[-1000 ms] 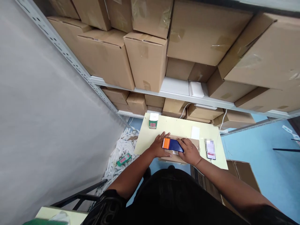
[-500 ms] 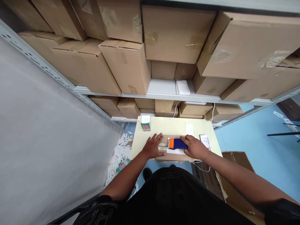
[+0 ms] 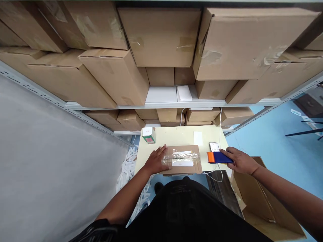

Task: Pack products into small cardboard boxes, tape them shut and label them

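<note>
A small cardboard box (image 3: pixel 182 152) lies on the pale table (image 3: pixel 171 134), with shiny clear tape and white paper pieces on its top. My left hand (image 3: pixel 156 160) rests on the box's left end, fingers stretched and thumb apart. To the right of the box, my right hand (image 3: pixel 239 160) is closed round a blue and orange tape dispenser (image 3: pixel 219 157). The dispenser is over the table's right side, apart from the box, and partly covers a phone (image 3: pixel 214 147). Part of the dispenser is hidden by my fingers.
A green and white carton (image 3: pixel 149 135) stands at the table's back left, and a white paper (image 3: pixel 198 137) lies near the back. Shelves of cardboard boxes (image 3: pixel 161 37) rise behind. An open large carton (image 3: pixel 267 201) is at lower right; white scraps (image 3: pixel 126 168) cover the floor at left.
My right hand has moved right with the tape dispenser, off the box and over by the phone. My left hand stays on the box. The view has shifted slightly.
</note>
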`<action>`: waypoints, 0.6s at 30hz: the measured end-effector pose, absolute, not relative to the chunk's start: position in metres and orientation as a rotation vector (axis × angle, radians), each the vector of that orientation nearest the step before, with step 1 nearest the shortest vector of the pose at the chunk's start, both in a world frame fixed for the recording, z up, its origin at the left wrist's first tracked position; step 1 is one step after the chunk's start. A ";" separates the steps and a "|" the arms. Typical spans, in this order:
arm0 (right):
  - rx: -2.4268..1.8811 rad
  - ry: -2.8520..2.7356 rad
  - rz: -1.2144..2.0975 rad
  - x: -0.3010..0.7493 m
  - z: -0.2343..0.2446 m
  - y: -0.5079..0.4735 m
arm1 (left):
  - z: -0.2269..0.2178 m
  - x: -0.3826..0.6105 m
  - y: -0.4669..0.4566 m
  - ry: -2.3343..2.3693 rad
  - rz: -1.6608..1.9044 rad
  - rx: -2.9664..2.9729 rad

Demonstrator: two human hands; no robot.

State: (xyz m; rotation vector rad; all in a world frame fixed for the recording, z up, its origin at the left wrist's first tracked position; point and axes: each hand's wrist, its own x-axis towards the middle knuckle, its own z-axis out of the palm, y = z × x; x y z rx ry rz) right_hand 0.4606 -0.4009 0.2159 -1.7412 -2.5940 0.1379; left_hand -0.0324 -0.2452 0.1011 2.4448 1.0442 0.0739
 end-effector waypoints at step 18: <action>-2.322 -2.316 0.691 0.398 0.141 -0.365 | 0.100 -0.036 -0.247 1.015 0.204 2.412</action>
